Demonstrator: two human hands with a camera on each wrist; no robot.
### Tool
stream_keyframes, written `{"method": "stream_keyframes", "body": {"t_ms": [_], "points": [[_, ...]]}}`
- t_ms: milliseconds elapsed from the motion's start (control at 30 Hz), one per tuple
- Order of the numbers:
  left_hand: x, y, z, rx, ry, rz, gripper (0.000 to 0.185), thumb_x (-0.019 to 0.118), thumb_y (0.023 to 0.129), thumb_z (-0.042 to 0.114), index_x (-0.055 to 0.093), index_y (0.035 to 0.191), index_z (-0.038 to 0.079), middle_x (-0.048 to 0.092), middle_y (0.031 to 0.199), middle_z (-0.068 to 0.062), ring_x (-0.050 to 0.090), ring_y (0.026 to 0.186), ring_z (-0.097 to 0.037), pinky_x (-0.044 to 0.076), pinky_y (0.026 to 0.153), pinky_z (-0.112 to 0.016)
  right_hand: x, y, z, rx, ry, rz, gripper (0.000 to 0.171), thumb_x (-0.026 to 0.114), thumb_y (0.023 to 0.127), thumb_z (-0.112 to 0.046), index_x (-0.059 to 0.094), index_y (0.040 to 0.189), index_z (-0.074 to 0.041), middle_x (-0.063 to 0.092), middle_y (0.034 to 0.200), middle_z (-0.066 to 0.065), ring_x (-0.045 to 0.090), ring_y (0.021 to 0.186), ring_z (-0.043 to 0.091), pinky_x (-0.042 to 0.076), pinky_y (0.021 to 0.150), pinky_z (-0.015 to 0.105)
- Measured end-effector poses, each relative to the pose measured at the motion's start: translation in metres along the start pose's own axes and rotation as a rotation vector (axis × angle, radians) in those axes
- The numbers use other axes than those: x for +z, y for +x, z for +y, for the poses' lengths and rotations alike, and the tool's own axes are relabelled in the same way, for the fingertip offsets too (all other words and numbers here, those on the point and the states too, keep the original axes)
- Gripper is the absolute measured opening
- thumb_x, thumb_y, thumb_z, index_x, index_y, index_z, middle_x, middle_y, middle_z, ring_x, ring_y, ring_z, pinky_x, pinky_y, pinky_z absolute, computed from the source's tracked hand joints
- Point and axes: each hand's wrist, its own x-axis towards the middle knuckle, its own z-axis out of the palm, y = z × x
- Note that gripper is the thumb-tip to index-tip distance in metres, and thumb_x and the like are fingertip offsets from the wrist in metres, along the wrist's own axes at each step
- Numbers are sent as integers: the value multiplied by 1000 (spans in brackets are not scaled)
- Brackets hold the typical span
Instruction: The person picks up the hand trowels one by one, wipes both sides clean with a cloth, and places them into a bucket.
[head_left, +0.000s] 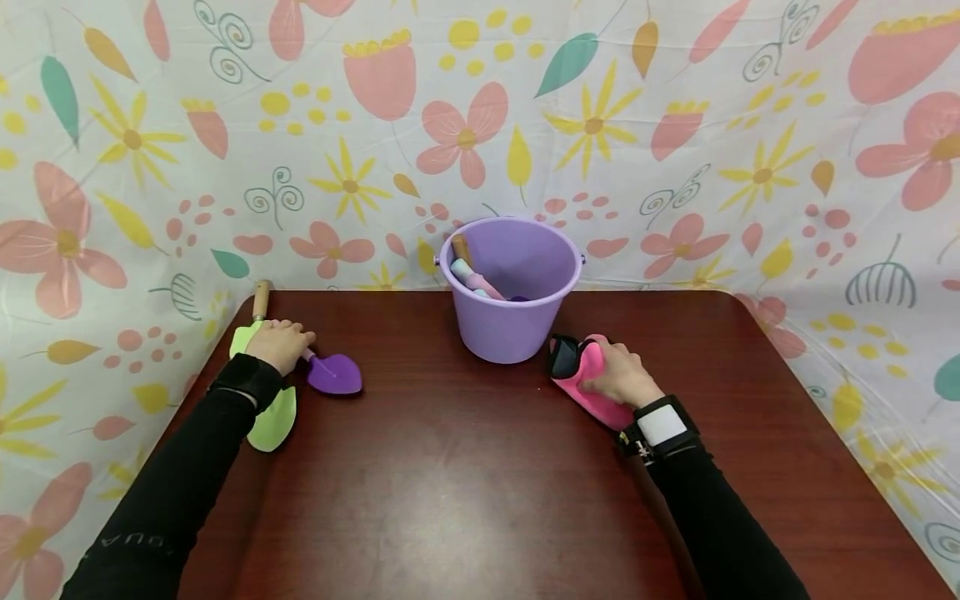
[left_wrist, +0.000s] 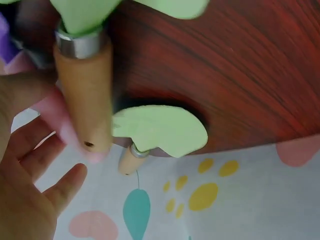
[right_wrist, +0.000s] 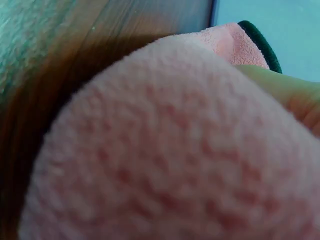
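At the table's left side my left hand (head_left: 277, 343) reaches over several small garden tools. The pink handle (left_wrist: 52, 112) of a purple trowel (head_left: 335, 375) runs between its thumb and fingers. Beside that lies a light green trowel (head_left: 273, 421), its wooden handle (left_wrist: 82, 95) closest to the left wrist camera. A second light green tool (left_wrist: 160, 127) lies farther out, wooden handle toward the wall. My right hand (head_left: 621, 375) grips a fuzzy pink glove (head_left: 600, 404) with glossy black parts (head_left: 564, 358) at its far end. The right wrist view is mostly filled by the pink fabric (right_wrist: 175, 145).
A lilac bucket (head_left: 506, 325) stands at the table's back middle, between the hands. Inside it lean a wooden handle (head_left: 461, 248) and a pink-and-pale-blue handle (head_left: 474, 278). A flower-print cloth (head_left: 465, 137) hangs behind and beside the brown table (head_left: 450, 467).
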Motion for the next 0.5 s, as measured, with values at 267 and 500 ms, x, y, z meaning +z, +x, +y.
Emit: {"method": "stream_keyframes", "body": {"t_ms": [267, 500], "points": [[0, 6, 8, -28, -67, -4, 12, 52, 94, -6, 59, 97, 4, 64, 89, -19, 61, 88, -41, 45, 77, -52, 3, -1, -5, -109, -49, 25, 43, 76, 77, -15, 53, 112, -2, 57, 106, 25, 56, 97, 43, 47, 79, 54], [-13, 14, 17, 35, -117, 42, 14, 60, 90, -7, 54, 99, 2, 63, 88, -18, 60, 91, -41, 43, 83, -55, -2, -6, -7, -194, -1, 40, 26, 74, 78, -7, 55, 95, -9, 59, 84, 8, 58, 81, 29, 47, 71, 43]]}}
